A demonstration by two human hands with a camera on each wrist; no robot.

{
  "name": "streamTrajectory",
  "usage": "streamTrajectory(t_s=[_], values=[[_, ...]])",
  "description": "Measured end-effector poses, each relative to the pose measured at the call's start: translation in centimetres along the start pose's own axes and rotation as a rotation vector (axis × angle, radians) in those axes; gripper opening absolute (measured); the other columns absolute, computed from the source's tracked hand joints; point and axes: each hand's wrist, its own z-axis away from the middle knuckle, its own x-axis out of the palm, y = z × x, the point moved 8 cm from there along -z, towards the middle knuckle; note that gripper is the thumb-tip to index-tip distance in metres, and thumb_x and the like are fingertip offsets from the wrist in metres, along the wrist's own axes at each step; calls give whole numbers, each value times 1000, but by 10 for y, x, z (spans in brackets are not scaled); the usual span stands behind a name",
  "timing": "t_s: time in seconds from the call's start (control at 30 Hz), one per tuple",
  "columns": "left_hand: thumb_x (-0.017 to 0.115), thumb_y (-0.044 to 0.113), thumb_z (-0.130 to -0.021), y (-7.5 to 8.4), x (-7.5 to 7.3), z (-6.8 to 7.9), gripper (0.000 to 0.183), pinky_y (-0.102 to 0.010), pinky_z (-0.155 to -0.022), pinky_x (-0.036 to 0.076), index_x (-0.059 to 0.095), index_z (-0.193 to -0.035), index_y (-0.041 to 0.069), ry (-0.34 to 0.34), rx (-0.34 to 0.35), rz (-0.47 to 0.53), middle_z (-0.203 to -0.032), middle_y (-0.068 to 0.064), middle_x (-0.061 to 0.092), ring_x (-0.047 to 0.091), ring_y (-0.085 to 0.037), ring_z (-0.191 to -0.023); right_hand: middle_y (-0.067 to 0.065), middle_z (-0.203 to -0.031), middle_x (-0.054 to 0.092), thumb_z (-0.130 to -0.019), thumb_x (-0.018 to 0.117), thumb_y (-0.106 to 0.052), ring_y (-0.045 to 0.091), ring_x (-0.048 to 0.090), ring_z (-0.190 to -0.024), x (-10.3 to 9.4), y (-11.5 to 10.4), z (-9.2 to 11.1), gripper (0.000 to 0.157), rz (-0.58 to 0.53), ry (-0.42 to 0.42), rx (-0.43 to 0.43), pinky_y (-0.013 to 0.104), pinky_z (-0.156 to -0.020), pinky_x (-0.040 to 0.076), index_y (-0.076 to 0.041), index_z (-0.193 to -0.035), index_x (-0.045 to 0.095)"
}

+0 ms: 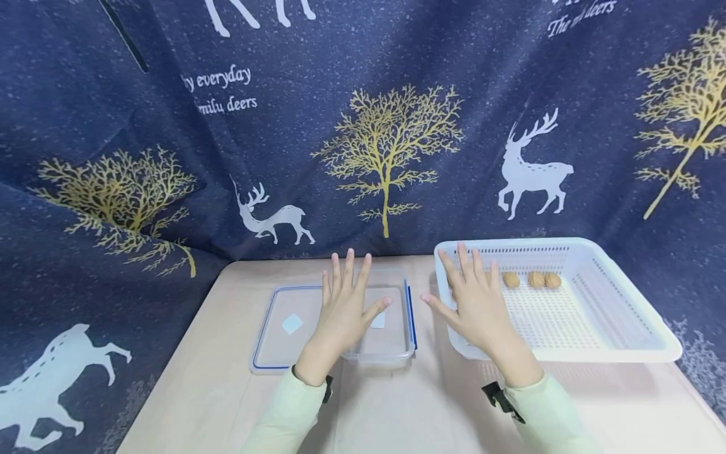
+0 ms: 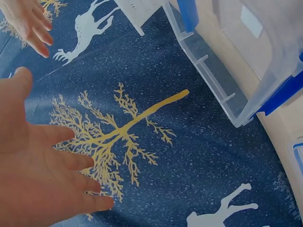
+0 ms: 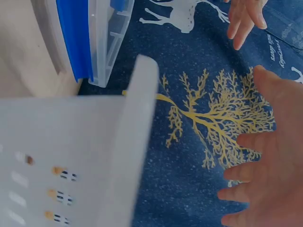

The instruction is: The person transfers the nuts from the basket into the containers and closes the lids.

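My left hand [image 1: 345, 309] hovers with spread fingers over a clear plastic food container [image 1: 391, 353], holding nothing. Fingers fanned out, my right hand [image 1: 476, 309] hangs above the left end of a white plastic basket [image 1: 641, 328] and is free of any object. Inside that basket, near its back wall, lie three walnuts [image 1: 535, 280]. A clear lid [image 1: 266, 334] with a blue seal lies flat to the left of the container, partly behind my left hand. In the left wrist view the container [image 2: 279, 42] shows a blue clip at its side.
Everything stands on a pale table [image 1: 193, 378]. Behind it hangs a dark blue cloth [image 1: 283, 145] printed with deer and golden trees. Pale stickers lie on the lid and container. Black straps circle both wrists.
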Motion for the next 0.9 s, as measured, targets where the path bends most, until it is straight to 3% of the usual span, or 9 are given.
streamTrajectory(t_s=[0.23,0.43,0.63,0.9], values=[[44,57,-95,-2,-3,1,78,-55,-117,-4,16,-155,15,29,38,82,-160,-14,1,-16,-33,-144,23,-156,21,-91,58,-53,45,20,-141,-22,1,-4,79,-64,62,-60,65,-114,12,-12,-151,29],[48,48,-98,-8,-3,3,72,-55,-118,1,19,-154,13,42,59,177,-160,-12,7,-8,-32,-146,19,-156,25,-91,60,-48,41,26,-141,-41,15,-11,75,-128,54,-51,62,-114,19,-14,-151,30],[51,38,-99,-19,0,5,68,-65,-113,8,22,-153,11,52,27,315,-160,-12,14,3,-31,-147,17,-157,23,-93,58,-45,41,24,-141,-53,34,-24,73,-185,25,-26,63,-112,22,-12,-152,28],[51,30,-100,-37,8,4,62,-56,-117,14,25,-153,10,60,-7,495,-158,-13,20,14,-31,-146,17,-157,24,-96,54,-43,43,25,-140,-67,53,-35,71,-220,6,-20,65,-110,23,-11,-153,24]])
